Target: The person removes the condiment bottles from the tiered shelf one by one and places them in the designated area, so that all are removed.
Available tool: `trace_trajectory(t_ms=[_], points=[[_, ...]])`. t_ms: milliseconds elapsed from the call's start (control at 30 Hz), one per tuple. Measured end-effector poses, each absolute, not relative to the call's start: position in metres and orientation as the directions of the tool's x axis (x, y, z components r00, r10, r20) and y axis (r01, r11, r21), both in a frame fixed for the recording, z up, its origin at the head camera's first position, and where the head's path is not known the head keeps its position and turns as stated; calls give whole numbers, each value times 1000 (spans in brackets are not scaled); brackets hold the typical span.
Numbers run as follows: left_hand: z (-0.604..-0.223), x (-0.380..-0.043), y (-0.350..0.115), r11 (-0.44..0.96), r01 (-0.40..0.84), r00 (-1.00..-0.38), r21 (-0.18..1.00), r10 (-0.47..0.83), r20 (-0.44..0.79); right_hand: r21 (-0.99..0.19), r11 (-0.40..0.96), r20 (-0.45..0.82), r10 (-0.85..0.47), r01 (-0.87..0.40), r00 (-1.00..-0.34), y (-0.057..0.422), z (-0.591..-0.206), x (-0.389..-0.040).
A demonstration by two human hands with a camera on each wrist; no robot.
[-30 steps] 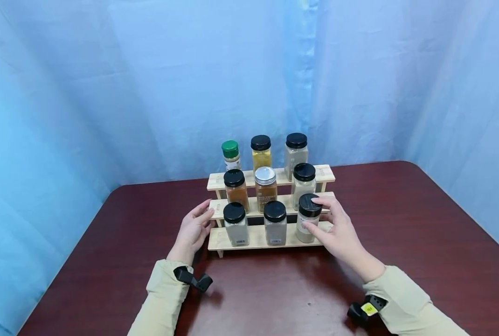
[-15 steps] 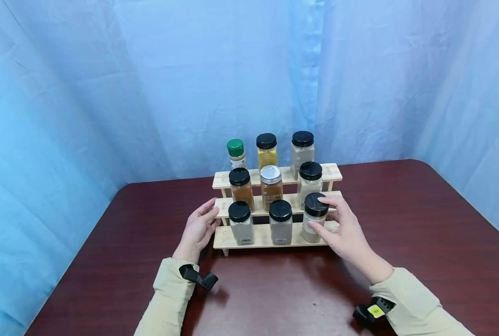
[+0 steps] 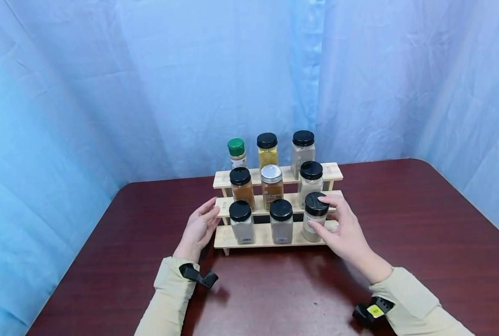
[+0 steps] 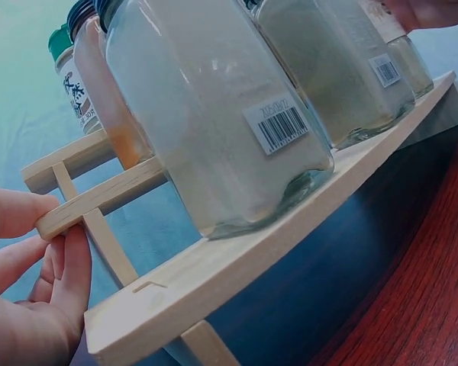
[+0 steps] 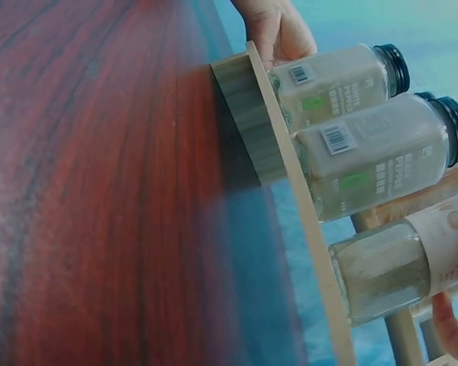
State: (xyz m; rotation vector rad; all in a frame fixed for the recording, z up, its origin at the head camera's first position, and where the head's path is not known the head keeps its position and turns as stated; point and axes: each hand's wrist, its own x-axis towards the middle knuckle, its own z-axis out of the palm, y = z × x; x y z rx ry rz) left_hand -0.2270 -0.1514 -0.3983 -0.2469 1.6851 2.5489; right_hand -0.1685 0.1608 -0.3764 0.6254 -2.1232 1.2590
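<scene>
A three-tier wooden spice rack (image 3: 262, 233) bears several spice jars, three on each step. My left hand (image 3: 198, 229) grips the left end of its middle tier; in the left wrist view the thumb lies on top of the slat end (image 4: 69, 215) and fingers are under it. At the right end of the front tier, my right hand (image 3: 345, 231) holds a black-lidded spice jar (image 3: 316, 217) with a pale label, thumb on its front and a finger at its lid. That jar stands upright, its base at the slat in the right wrist view (image 5: 389, 263).
Two more black-lidded jars (image 3: 242, 228) (image 3: 281, 228) share the front tier. Behind are a silver-lidded jar (image 3: 272, 186) and a green-capped bottle (image 3: 237, 154). The rack stands on a dark red table (image 3: 270, 289), with a blue curtain (image 3: 216, 84) behind.
The rack, jars and both hands appear slightly farther right in the head view, along with the table, as the view has shifted. Both hands keep their holds; the jars keep their places.
</scene>
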Motion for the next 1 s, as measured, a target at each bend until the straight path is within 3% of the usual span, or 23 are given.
trace_trajectory(t_ms=[333, 600, 1000], points=[[-399, -228, -152, -433, -151, -985, 889, -10, -172, -545, 543, 698, -128, -639, -705, 159, -370, -170], [-400, -228, -148, -435, -150, -984, 888, -20, -175, -558, 518, 720, -88, -649, -689, 161, -372, -169], [-402, -228, -153, -436, -161, -983, 886, -12, -184, -509, 432, 804, -69, -745, -590, 173, -375, -166]])
